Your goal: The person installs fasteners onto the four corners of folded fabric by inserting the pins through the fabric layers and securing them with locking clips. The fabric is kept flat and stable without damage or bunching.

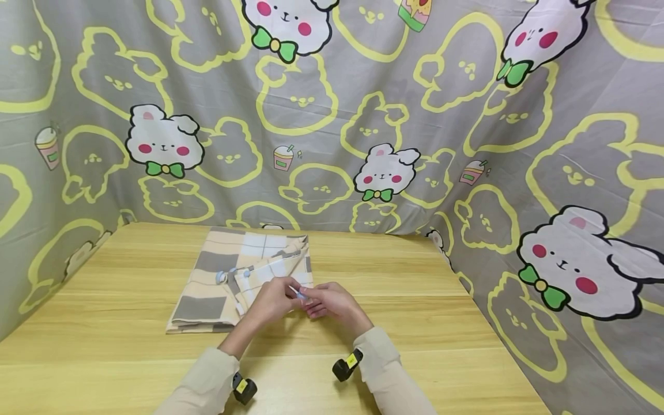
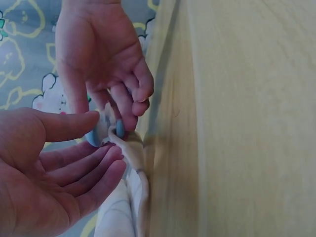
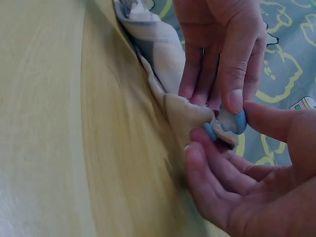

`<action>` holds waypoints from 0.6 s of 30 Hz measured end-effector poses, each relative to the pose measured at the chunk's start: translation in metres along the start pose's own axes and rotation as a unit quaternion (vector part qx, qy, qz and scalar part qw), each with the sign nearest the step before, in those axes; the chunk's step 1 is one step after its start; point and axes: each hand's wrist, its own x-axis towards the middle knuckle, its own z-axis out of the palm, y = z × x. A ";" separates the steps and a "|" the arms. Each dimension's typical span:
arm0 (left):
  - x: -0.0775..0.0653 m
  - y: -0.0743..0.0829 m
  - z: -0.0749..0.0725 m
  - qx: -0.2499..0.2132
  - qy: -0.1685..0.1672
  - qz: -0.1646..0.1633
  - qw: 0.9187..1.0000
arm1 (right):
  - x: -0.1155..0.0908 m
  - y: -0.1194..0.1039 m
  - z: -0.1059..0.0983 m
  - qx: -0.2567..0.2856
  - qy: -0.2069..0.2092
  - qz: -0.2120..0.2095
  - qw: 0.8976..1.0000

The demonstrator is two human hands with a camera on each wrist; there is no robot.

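A folded plaid cloth (image 1: 207, 282) in beige, grey and white lies on the table, one corner turned up toward the hands. My left hand (image 1: 275, 301) and right hand (image 1: 334, 304) meet at that corner. Between them is a small blue and white clip (image 3: 240, 122) with a rounded blue part on each side of the cloth edge (image 3: 190, 116). My left thumb pinches the clip from above in the right wrist view. From the other side, my right thumb and fingers grip its blue ends. Fingers partly hide the clip.
Several small light-blue clips (image 1: 221, 277) sit on the cloth, left of my hands. The wooden table (image 1: 394, 271) extends to both sides. A grey curtain (image 1: 321, 115) with cartoon rabbits hangs behind and around it. A black camera (image 1: 347, 365) is strapped at my right wrist.
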 end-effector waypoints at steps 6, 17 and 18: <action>0.000 0.001 0.004 0.001 -0.012 -0.005 1.000 | 0.000 -0.001 -0.001 -0.046 0.038 0.002 0.998; -0.004 -0.004 0.007 0.040 -0.045 0.002 0.998 | -0.001 -0.001 -0.001 -0.062 0.065 -0.025 0.996; -0.004 -0.005 0.008 0.042 -0.048 0.005 0.998 | -0.001 -0.001 -0.001 -0.065 0.063 -0.023 0.996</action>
